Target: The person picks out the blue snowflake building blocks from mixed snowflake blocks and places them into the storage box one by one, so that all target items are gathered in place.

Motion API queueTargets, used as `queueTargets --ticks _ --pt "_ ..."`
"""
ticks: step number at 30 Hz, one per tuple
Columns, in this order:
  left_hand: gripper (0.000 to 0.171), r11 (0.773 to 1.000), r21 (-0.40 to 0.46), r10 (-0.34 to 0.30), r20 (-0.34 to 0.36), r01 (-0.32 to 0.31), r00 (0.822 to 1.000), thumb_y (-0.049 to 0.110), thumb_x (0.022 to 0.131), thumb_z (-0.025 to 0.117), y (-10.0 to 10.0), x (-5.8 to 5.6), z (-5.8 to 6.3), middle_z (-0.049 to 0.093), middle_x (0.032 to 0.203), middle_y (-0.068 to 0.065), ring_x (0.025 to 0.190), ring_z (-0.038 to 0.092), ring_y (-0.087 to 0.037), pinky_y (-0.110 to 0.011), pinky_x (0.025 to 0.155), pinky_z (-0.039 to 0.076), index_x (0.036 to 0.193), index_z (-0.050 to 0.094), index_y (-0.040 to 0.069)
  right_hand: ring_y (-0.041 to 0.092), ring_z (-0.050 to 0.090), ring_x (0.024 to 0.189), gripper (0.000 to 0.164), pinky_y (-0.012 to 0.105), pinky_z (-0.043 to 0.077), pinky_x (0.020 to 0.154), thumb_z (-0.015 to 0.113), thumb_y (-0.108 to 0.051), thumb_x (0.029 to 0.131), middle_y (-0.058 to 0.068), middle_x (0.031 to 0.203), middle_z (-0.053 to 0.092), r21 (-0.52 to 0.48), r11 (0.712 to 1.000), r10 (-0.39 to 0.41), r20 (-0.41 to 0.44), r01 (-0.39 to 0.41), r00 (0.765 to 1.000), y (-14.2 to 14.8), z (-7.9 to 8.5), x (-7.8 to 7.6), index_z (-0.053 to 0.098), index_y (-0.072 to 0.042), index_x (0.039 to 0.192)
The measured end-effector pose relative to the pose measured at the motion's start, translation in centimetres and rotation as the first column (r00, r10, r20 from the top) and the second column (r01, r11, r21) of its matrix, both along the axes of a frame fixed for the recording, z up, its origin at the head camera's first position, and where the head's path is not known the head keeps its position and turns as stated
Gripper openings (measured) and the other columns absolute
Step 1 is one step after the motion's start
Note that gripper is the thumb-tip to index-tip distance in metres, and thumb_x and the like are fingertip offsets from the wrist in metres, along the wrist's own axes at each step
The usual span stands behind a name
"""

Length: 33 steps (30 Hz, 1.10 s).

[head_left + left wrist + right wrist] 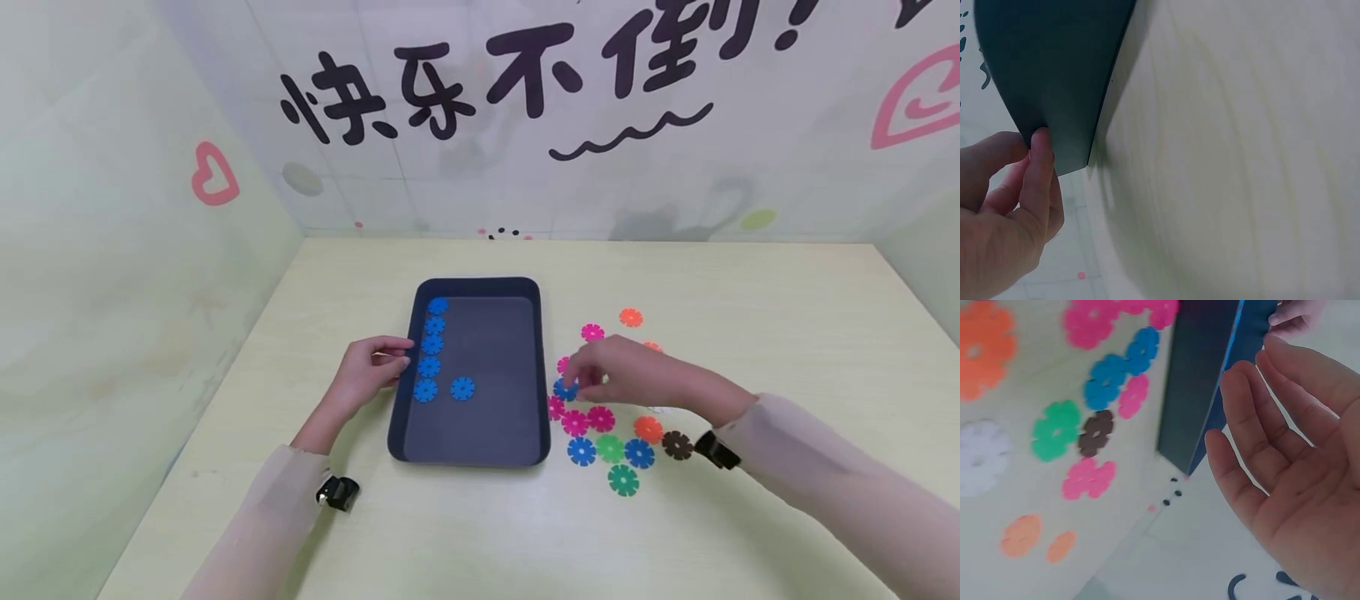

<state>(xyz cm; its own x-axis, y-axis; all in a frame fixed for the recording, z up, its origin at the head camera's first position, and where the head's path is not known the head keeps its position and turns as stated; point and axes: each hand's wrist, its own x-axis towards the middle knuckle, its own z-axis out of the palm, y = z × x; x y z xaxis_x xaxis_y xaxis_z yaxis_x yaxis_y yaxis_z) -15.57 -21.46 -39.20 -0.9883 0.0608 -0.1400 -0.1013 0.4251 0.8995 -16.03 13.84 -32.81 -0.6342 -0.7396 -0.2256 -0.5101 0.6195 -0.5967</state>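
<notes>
A dark rectangular tray (480, 454) lies on the table. Inside it, several blue notched discs (429, 367) form a column along the left side, and one more blue disc (462, 388) sits apart to their right. My left hand (367, 371) pinches the tray's left rim; the left wrist view has its fingertips (1040, 134) against the outer wall. Just right of the tray, my right hand (622, 371) hovers low among loose discs, its fingertips beside a blue disc (564, 390). In the right wrist view its fingers (1241, 406) are loosely bent, with nothing between them.
Loose notched discs lie right of the tray: pink (575, 422), orange (648, 429), green (623, 480), light green (611, 449), brown (677, 445) and blue (640, 453). A white disc (984, 457) shows in the right wrist view. A printed wall (480, 192) stands behind the table.
</notes>
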Motion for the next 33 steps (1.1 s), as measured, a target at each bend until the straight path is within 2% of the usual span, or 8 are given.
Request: queueTargets --ticks 9,17,24,33 --pt "0.029 1.000 0.001 0.003 0.002 -0.003 1.000 0.003 0.088 0.059 0.0 0.0 -0.1 0.057 0.100 -0.017 0.082 0.059 -0.021 -0.031 0.068 0.054 0.116 0.059 -0.003 0.010 0.053 0.074 0.020 0.022 0.049 0.062 0.073 -0.009 0.077 -0.008 0.083 0.059 -0.030 0.994 -0.102 0.003 0.102 0.995 4.3 -2.3 2.5 0.067 -0.011 0.097" --pt "0.029 1.000 0.002 0.004 -0.003 -0.004 1.000 0.003 0.088 0.059 -0.1 0.0 -0.2 0.057 0.101 -0.018 0.083 0.059 -0.022 -0.030 0.068 0.054 0.116 0.059 -0.003 0.013 0.049 0.075 0.022 0.021 0.047 0.061 0.074 -0.013 0.076 -0.005 0.084 0.054 -0.080 0.988 -0.134 -0.004 0.134 0.991 6.8 -4.2 4.1 0.068 -0.012 0.097" --pt "0.029 1.000 0.000 0.001 -0.005 -0.001 1.000 0.003 0.089 0.059 -0.1 0.0 -0.1 0.057 0.101 -0.018 0.084 0.060 -0.023 -0.030 0.068 0.054 0.117 0.059 -0.003 0.011 0.047 0.074 0.027 0.020 0.046 0.059 0.078 -0.017 0.072 -0.006 0.079 0.048 -0.116 0.978 -0.176 -0.034 0.171 0.984 7.9 -5.8 5.3 0.068 -0.015 0.097" --pt "0.029 1.000 0.001 0.005 0.005 -0.005 1.000 0.004 0.089 0.059 -0.1 -0.1 -0.2 0.057 0.102 -0.018 0.086 0.060 -0.024 -0.030 0.068 0.054 0.117 0.059 -0.003 0.008 0.042 0.071 0.028 0.020 0.041 0.056 0.080 -0.014 0.069 -0.007 0.077 0.044 -0.135 0.976 -0.189 -0.133 0.171 0.973 7.8 -6.7 5.9 0.067 -0.014 0.095"
